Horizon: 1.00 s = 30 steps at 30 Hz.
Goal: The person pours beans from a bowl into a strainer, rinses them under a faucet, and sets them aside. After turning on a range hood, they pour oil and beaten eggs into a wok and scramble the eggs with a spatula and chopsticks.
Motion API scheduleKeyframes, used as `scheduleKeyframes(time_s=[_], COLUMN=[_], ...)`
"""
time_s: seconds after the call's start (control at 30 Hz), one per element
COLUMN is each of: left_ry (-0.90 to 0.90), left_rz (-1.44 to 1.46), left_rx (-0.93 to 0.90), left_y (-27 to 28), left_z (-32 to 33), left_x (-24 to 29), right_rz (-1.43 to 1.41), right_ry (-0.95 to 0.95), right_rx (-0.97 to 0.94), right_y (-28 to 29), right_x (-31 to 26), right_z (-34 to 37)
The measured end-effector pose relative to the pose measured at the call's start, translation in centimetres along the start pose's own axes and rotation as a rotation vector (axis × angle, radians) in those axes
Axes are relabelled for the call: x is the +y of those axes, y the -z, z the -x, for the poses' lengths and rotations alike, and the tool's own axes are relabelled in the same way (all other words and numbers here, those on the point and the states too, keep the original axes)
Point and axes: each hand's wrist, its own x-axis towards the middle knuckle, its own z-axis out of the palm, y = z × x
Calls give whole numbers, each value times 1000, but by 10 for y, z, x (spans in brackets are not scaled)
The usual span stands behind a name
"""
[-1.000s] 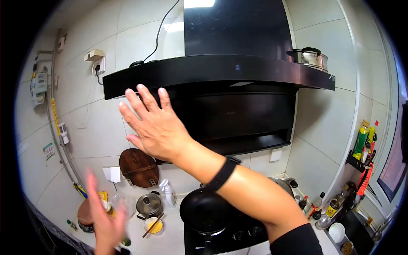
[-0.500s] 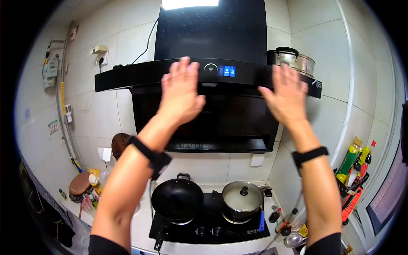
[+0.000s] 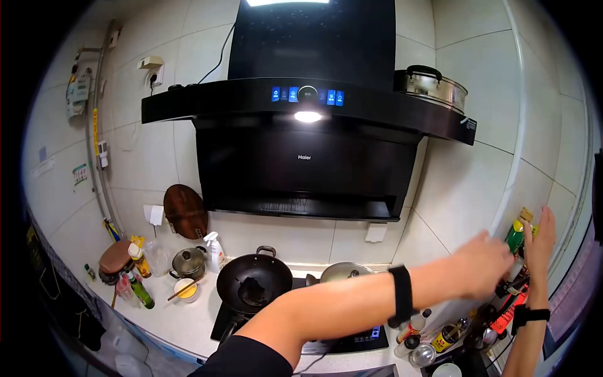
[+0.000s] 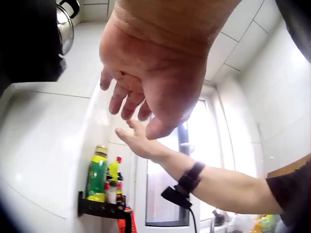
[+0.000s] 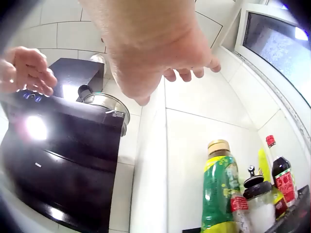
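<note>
Both hands are raised at the right side, holding nothing. My left hand [image 3: 485, 267], blurred in the head view, reaches across the body toward the right wall; its fingers hang loosely bent in the left wrist view. Beside it is my right hand [image 3: 541, 242], upright with fingers extended. Both are close to the wall rack [image 4: 102, 208], which holds a green bottle [image 5: 218, 187], a jar with a black lid [image 5: 261, 208] and a dark sauce bottle [image 5: 283, 177]. The black range hood [image 3: 370, 113] has its touch panel and lamp lit.
A black wok [image 3: 254, 276] and a lidded pot [image 3: 345, 271] stand on the stove. To the left are a small lidded pot [image 3: 188, 262], a bowl with chopsticks [image 3: 186, 294] and a spray bottle [image 3: 215, 251]. A steamer pot [image 3: 433, 88] sits atop the hood; seasoning bottles [image 3: 446, 338] line the right counter.
Both hands were spread in front of the hood half a second ago and have swung right, toward the rack. The hood's lamp has come on and more of its panel icons show lit.
</note>
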Motion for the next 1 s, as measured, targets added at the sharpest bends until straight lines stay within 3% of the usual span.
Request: scheduleKeyframes(time_s=[0.07,0.1,0.17,0.2,0.3,0.4,0.67,0.73,0.8,0.83,0.9,1.0], left_ry=[-97,-106,-123,-164,-242,-275,98,34,206,254,342,407], left_rz=[-49,-43,-39,-66,-83,-67,-128,-224,-104,-152,-160,-232], left_rx=[81,-31,-255,-229,-107,71,-147,-85,-112,-45,-103,27], left_y=[-27,-24,-10,-11,-11,-8,31,32,44,43,55,57], left_z=[-8,-6,8,15,43,72,172,209,243,260,293,347], left_x=[20,31,56,63,74,71,53,47,52,55,59,64], right_rz=[-5,-6,-109,-162,-242,-288,-514,-591,-677,-700,-737,-773], right_ry=[37,55,-39,-84,-50,141,345,365,366,373,369,322], right_rx=[75,110,-19,-85,-30,93,97,118,125,134,100,47], right_y=[-2,-2,10,15,25,20,23,22,20,16,11,7], right_x=[14,17,9,0,-42,-79,-217,-252,-285,-300,-329,-372], right_z=[6,7,5,4,1,-7,-24,-26,-28,-29,-32,-38])
